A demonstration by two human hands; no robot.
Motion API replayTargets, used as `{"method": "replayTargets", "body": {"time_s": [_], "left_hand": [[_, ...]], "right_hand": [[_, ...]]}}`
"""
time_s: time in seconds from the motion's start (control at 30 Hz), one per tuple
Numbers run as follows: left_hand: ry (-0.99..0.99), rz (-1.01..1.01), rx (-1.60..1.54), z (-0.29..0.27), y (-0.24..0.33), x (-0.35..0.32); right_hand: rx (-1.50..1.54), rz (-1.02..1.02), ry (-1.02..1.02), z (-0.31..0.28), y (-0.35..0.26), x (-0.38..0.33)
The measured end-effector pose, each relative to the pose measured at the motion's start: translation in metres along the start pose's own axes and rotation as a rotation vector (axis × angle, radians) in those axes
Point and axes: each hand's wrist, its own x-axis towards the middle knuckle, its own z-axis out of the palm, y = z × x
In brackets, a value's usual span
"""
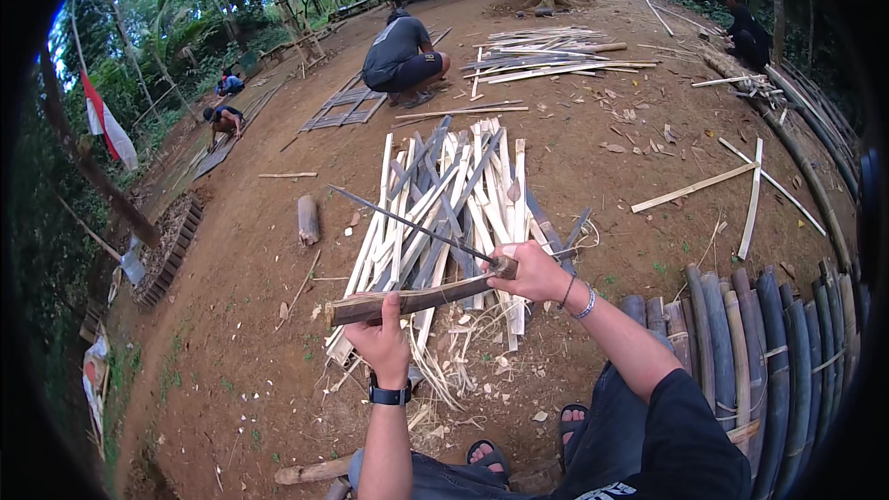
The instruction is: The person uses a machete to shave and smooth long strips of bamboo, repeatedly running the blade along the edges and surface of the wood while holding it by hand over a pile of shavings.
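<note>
My right hand (530,270) is closed round the wooden handle of a machete (417,227). Its long thin blade points away to the upper left. In my left hand (381,344) lies a dark brown, slightly curved wooden piece (417,300), shaped like a sheath, with a pale end at the left. The thumb presses against its near side and the fingers are mostly hidden under it. The piece's right end reaches my right hand, below the machete's handle. Beneath both hands, a heap of split bamboo strips (454,176), pale and dark, covers the ground.
Bamboo poles (778,361) are stacked at the right. A short log (308,220) lies left of the heap, with loose strips (694,187) to the right. Ahead, a person (398,56) crouches by a bamboo frame (341,108). Another strip pile (556,54) is farther back; other people crouch beyond.
</note>
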Motion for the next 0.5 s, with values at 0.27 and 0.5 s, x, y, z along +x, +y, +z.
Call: {"method": "replayTargets", "body": {"time_s": [0.27,0.5], "left_hand": [[0.094,0.013,-0.007,0.001,-0.016,-0.002],[0.332,-0.214,-0.689,0.017,-0.013,-0.004]], "right_hand": [[0.048,0.22,0.025,-0.025,-0.051,-0.068],[0.103,0.507,0.095,0.074,-0.018,-0.162]]}}
